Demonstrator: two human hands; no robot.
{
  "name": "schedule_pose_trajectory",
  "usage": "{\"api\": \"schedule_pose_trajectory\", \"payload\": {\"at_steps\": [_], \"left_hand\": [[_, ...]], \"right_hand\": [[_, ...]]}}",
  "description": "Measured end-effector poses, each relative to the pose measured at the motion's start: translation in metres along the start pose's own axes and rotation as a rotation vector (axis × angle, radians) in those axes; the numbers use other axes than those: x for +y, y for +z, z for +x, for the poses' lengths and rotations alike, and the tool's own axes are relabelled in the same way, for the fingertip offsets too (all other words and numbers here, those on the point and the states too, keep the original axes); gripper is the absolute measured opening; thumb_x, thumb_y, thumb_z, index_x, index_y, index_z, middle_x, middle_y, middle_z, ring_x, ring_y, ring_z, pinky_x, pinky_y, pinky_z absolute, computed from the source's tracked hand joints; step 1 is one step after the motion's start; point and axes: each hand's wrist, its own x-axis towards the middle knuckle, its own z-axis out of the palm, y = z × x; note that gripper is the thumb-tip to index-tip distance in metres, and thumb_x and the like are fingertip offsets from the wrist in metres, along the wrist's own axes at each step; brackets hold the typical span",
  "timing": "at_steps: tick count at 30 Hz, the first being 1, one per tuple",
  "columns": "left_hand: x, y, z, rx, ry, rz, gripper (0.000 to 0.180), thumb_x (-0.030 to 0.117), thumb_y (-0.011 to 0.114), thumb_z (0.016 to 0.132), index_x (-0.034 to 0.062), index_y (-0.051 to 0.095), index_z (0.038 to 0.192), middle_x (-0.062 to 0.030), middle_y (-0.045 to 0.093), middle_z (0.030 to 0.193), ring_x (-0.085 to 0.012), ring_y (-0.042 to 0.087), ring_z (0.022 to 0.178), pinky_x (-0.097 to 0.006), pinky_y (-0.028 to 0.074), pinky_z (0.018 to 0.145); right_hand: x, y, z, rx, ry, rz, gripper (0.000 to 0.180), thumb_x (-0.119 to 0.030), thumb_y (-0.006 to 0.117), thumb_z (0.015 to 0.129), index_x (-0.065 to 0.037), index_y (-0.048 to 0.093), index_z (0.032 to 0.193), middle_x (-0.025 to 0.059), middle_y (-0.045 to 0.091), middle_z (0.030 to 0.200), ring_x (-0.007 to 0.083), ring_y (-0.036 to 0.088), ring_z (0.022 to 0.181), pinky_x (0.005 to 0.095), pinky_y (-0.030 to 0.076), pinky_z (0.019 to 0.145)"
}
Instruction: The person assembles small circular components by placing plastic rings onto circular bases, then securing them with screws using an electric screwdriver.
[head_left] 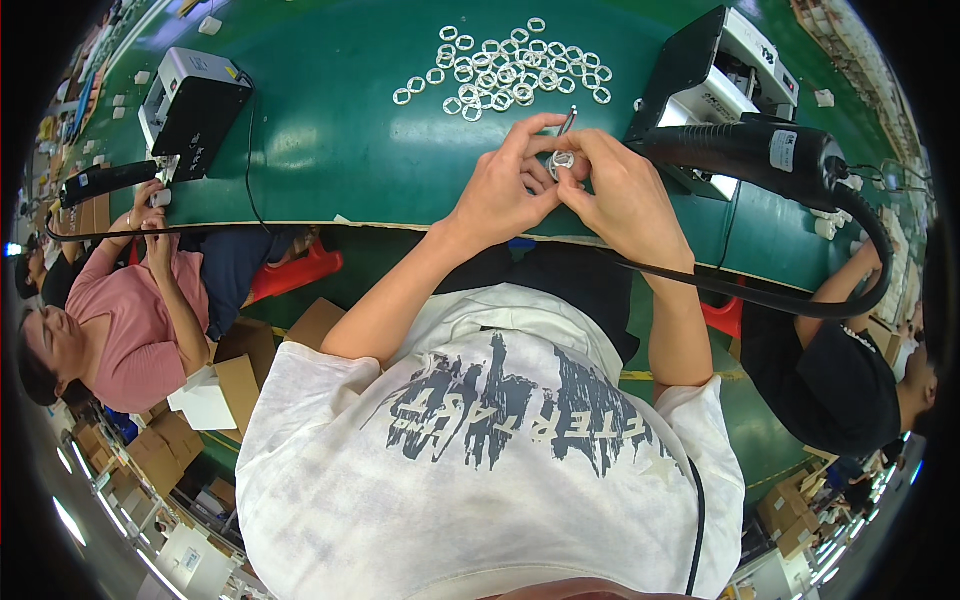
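Observation:
Both hands meet just above the near edge of the green table. My left hand (505, 190) has its fingers curled in around a small round white-and-silver part (563, 160). From the other side, my right hand (622, 188) pinches the same part between thumb and fingers. A short thin stem with a pale tip (569, 120) sticks up beyond the fingertips; whether it joins the part is hidden. Farther back lies a loose pile of white rings with squarish holes (515, 75), apart from my hands.
To the right, a black hot-air-gun-like handle (740, 150) with a thick cable rests by a black-and-white machine (700, 90). A similar machine (195, 105) stands left, where a person in pink (140, 330) works. Another person in black (825, 370) sits right. The green table (350, 150) spans between.

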Motion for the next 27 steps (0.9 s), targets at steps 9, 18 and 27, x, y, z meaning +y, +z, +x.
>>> {"api": "schedule_pose_trajectory", "payload": {"at_steps": [9, 18, 27], "left_hand": [[-0.004, 0.000, 0.000, 0.012, -0.009, -0.002, 0.071, 0.003, 0.084, 0.092, 0.0028, 0.043, 0.151, -0.0157, 0.079, 0.125, -0.0125, 0.077, 0.080, -0.028, 0.064, 0.076], [-0.010, 0.002, 0.000, 0.016, 0.010, -0.014, 0.057, 0.002, 0.083, 0.091, 0.0008, 0.053, 0.139, -0.0130, 0.079, 0.124, -0.0140, 0.079, 0.083, -0.028, 0.065, 0.077], [0.000, -0.002, 0.000, -0.037, 0.025, -0.022, 0.033, 0.003, 0.082, 0.093, -0.0001, 0.064, 0.121, -0.0129, 0.079, 0.124, -0.0113, 0.078, 0.082, -0.028, 0.063, 0.076]], "right_hand": [[0.004, 0.003, 0.002, 0.078, -0.150, -0.190, 0.022, -0.007, 0.074, 0.096, 0.000, 0.067, 0.116, 0.0183, 0.070, 0.100, 0.0413, 0.074, 0.089, 0.0509, 0.059, 0.076], [0.007, 0.003, -0.006, 0.087, -0.070, -0.293, 0.027, -0.011, 0.074, 0.099, -0.001, 0.066, 0.123, 0.0185, 0.070, 0.101, 0.0412, 0.073, 0.091, 0.0505, 0.058, 0.077], [0.018, 0.013, -0.035, 0.173, 0.073, 0.091, 0.040, 0.000, 0.071, 0.097, -0.006, 0.067, 0.136, 0.0117, 0.073, 0.103, 0.0273, 0.072, 0.078, 0.0397, 0.058, 0.074]]}}
